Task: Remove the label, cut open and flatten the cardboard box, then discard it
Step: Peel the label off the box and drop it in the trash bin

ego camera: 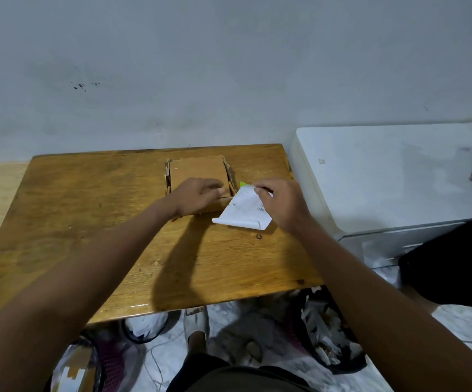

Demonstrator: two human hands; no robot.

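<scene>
One step looks nearly done: the right hand (281, 203) pinches the white printed paper label (244, 212), peeled beside the flat brown cardboard box (198, 172); the left hand (196, 195) presses the box on the wooden table (87, 222); cutting, flattening, discarding remain.

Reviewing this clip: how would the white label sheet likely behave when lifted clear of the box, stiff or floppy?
Probably floppy: the label curls at its lower edge and bends where the right hand pinches it. Likely very light, as that pinch at its upper edge seems enough to lift it. It may cling to things if the back is still sticky; that cannot be seen.
</scene>
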